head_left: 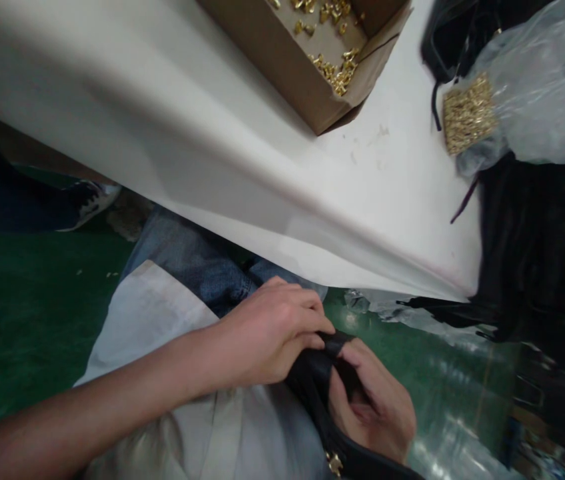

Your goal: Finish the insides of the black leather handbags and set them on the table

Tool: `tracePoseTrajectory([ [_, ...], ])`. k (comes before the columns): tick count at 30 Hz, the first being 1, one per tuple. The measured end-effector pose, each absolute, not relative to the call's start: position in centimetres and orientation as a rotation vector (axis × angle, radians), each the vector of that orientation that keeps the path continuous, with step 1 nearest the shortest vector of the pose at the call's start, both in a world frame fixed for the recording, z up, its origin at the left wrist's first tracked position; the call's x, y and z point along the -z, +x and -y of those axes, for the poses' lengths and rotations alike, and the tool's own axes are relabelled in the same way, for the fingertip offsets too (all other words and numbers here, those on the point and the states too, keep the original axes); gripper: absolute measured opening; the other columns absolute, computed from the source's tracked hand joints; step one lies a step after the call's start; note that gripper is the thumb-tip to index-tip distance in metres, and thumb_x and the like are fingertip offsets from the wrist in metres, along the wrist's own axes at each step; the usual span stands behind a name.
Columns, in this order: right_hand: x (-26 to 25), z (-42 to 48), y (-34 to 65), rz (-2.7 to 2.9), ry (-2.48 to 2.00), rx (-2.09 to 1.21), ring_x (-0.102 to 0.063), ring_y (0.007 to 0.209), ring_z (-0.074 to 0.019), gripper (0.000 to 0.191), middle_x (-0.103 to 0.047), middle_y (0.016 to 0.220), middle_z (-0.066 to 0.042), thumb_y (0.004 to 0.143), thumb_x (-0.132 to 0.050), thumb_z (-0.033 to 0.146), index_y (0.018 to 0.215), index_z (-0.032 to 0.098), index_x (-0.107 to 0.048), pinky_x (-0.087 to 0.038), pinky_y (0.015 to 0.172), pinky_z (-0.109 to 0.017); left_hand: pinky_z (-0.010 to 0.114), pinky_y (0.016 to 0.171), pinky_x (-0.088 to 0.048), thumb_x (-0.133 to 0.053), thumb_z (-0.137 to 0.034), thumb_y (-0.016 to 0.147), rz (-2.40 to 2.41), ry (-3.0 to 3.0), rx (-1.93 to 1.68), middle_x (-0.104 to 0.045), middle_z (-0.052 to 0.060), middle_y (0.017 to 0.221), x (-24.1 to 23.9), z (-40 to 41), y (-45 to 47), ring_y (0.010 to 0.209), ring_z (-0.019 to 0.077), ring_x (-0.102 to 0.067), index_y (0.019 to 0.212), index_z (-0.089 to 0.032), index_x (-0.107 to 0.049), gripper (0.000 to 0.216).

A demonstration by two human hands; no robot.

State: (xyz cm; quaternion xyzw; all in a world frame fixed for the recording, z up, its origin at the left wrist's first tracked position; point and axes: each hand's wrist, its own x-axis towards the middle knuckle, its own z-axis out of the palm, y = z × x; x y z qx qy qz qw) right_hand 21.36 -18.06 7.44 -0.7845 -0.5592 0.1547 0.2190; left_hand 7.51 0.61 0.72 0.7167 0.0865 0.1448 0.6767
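My left hand (282, 327) reaches in from the left, its fingers bent and pinching the end of a black leather-like strap (315, 377). Across from it, my right hand (382, 407) curls round the same piece, with thumb and fingers closed on it near the left fingertips. The strap runs down to the bottom edge and carries a small gold metal fitting (334, 463). The fingers partly cover the end of the strap, so how it is folded there is hidden. Both hands are over my lap, below the table edge.
A white-covered table (262, 153) slopes across the view. On it stand a cardboard box (282, 63) of small gold metal studs, a clear plastic bag (542, 93) with gold pieces, and black material (537, 233). Another person's shoe (95, 200) rests on the green floor (17, 300).
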Motion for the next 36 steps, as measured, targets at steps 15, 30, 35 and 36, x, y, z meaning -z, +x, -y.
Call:
tracePoseTrajectory([
  [15, -8.0, 17.4, 21.7, 1.567, -2.283, -0.535, -0.072, 0.064, -0.0146, 0.009, -0.074, 0.08, 0.002, 0.098, -0.069, 0.02, 0.103, 0.026, -0.073, -0.06, 0.065, -0.023, 0.03, 0.081, -0.053, -0.059, -0.013, 0.108, -0.2, 1.582, -0.361, -0.072, 0.006, 0.1, -0.2, 0.6, 7.5, 0.094, 0.02, -0.068, 0.102, -0.017, -0.078, 0.02],
  [30, -7.8, 18.1, 20.5, 1.214, -2.392, -0.648, -0.066, 0.064, -0.0136, 0.011, -0.07, 0.077, 0.001, 0.105, -0.064, 0.027, 0.097, 0.022, -0.071, -0.056, 0.067, -0.022, 0.034, 0.084, -0.053, -0.06, -0.015, 0.11, -0.288, 1.593, -0.432, -0.071, 0.008, 0.103, -0.9, 1.6, 6.9, 0.096, 0.0214, -0.065, 0.107, -0.015, -0.077, 0.018],
  [35, -7.6, 18.4, 20.9, 1.156, -2.405, -0.656, -0.067, 0.061, -0.0132, 0.009, -0.072, 0.075, 0.001, 0.104, -0.067, 0.028, 0.098, 0.021, -0.07, -0.054, 0.061, -0.02, 0.034, 0.082, -0.053, -0.053, -0.015, 0.113, -0.336, 1.63, -0.437, -0.07, 0.009, 0.105, -0.8, 2.6, 5.5, 0.097, 0.0211, -0.063, 0.109, -0.016, -0.075, 0.022],
  [36, -7.7, 18.2, 21.0, 1.19, -2.418, -0.64, -0.068, 0.061, -0.0135, 0.009, -0.072, 0.075, 0.001, 0.104, -0.065, 0.027, 0.099, 0.021, -0.071, -0.055, 0.062, -0.02, 0.035, 0.084, -0.054, -0.054, -0.015, 0.113, -0.351, 1.634, -0.416, -0.071, 0.009, 0.108, -0.7, 2.7, 5.3, 0.099, 0.0218, -0.064, 0.111, -0.016, -0.074, 0.021],
])
